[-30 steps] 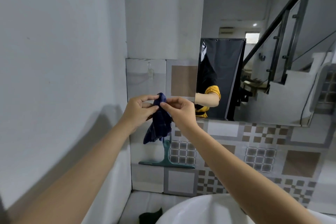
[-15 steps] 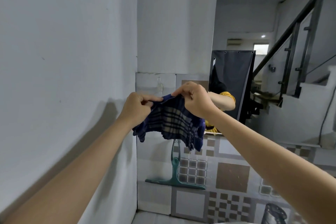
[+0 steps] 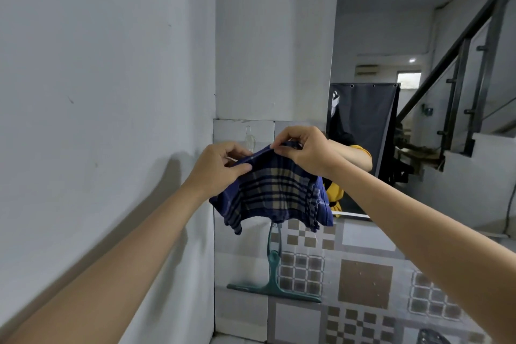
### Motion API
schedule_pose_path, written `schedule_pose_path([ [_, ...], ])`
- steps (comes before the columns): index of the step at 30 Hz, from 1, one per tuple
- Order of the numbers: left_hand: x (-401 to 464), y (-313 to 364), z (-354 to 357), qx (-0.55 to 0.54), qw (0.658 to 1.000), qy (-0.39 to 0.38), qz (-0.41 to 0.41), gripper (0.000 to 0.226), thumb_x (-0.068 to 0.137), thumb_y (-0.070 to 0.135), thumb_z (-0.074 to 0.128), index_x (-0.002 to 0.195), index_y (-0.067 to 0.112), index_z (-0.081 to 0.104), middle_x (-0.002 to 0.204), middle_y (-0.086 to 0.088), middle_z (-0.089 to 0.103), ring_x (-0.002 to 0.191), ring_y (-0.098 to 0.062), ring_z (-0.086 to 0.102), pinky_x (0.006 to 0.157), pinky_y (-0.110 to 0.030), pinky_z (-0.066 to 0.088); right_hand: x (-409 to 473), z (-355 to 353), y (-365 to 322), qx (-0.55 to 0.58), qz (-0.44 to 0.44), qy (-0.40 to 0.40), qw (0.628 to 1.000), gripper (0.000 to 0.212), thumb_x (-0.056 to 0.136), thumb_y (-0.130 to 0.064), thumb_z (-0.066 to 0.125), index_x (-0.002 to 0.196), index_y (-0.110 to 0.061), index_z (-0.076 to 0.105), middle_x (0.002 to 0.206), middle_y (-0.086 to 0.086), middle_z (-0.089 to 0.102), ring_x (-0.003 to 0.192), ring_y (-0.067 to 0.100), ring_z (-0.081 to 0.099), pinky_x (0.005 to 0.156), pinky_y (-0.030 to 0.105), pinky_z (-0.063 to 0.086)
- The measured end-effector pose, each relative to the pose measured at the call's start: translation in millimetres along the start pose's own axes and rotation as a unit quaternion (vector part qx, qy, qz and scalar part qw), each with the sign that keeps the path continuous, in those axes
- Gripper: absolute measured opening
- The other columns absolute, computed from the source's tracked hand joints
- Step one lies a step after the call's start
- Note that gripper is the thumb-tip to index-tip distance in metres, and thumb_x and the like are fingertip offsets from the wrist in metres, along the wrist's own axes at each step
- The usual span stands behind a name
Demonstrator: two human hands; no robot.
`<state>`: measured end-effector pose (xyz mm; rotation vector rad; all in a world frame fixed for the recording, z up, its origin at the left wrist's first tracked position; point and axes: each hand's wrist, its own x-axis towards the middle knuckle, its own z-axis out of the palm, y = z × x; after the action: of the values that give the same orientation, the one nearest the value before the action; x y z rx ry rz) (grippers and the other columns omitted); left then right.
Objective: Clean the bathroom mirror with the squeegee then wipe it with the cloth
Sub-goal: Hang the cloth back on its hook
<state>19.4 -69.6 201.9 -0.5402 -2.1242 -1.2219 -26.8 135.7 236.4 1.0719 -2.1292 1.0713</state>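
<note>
Both hands are raised in front of the tiled wall, holding a blue plaid cloth (image 3: 275,195) spread between them. The left hand (image 3: 220,167) pinches the cloth's upper left edge between thumb and curled fingers. The right hand (image 3: 307,151) pinches the upper right edge, its fingers bent over the top of the fabric. The cloth hangs down loosely from this top edge, with its lower corners drooping and a frayed fringe on the right side.

The cloth is held in the air, just left of the mirror (image 3: 418,92) and in front of its lower left corner. The mirror fills the upper right of the wall and reflects a dark hanging sheet, a staircase with a railing, and part of a yellow sleeve.

Below the cloth, a green squeegee (image 3: 272,276) hangs against the patterned tiles (image 3: 363,282), handle up and blade across the bottom. Its top end is hidden behind the cloth. A clear plastic hook (image 3: 249,138) is stuck to the tile just above the left hand. A plain white wall (image 3: 97,78) runs along the left side.
</note>
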Motion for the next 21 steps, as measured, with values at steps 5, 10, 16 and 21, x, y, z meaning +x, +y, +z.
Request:
schedule_pose_path([
  [5, 14.4, 0.8, -10.2, 0.074, 0.996, 0.006, 0.042, 0.016, 0.082, 0.000, 0.064, 0.080, 0.016, 0.069, 0.082, 0.004, 0.068, 0.071, -0.009, 0.065, 0.071, -0.017, 0.049, 11.2, -2.5, 5.5, -0.048, -0.022, -0.006, 0.999, 0.018, 0.085, -0.002, 0.068, 0.086, -0.019, 0.073, 0.088, -0.011, 0.064, 0.085, 0.004, 0.062, 0.080, 0.014, 0.047],
  [10, 42.0, -2.4, -13.1, 0.183, 0.980, 0.039, 0.062, 0.020, 0.084, 0.002, 0.060, 0.094, 0.015, 0.072, 0.095, 0.001, 0.070, 0.079, -0.005, 0.056, 0.077, -0.015, 0.040, 36.4, 5.8, 8.9, -0.161, -0.060, 0.017, 0.985, 0.019, 0.089, -0.007, 0.064, 0.100, -0.017, 0.074, 0.090, 0.001, 0.047, 0.072, 0.001, 0.045, 0.068, 0.003, 0.036],
  [16, 73.2, -5.7, -18.7, 0.241, 0.970, 0.023, 0.025, 0.031, 0.080, 0.007, 0.066, 0.110, 0.014, 0.064, 0.111, -0.003, 0.059, 0.088, -0.014, 0.050, 0.077, -0.025, 0.040, 66.4, 17.7, 9.4, -0.240, -0.109, 0.028, 0.964, 0.026, 0.083, -0.015, 0.072, 0.107, -0.006, 0.070, 0.102, 0.008, 0.037, 0.081, 0.017, 0.044, 0.073, 0.012, 0.040],
  [21, 90.2, -17.6, -19.9, 0.230, 0.970, 0.058, 0.051, 0.035, 0.086, -0.007, 0.049, 0.112, 0.009, 0.065, 0.117, -0.009, 0.059, 0.102, -0.019, 0.055, 0.085, -0.018, 0.040, 80.5, 24.0, 20.4, -0.305, -0.084, 0.058, 0.947, 0.025, 0.087, -0.023, 0.067, 0.110, -0.013, 0.070, 0.109, 0.013, 0.041, 0.083, 0.025, 0.048, 0.064, 0.033, 0.048],
])
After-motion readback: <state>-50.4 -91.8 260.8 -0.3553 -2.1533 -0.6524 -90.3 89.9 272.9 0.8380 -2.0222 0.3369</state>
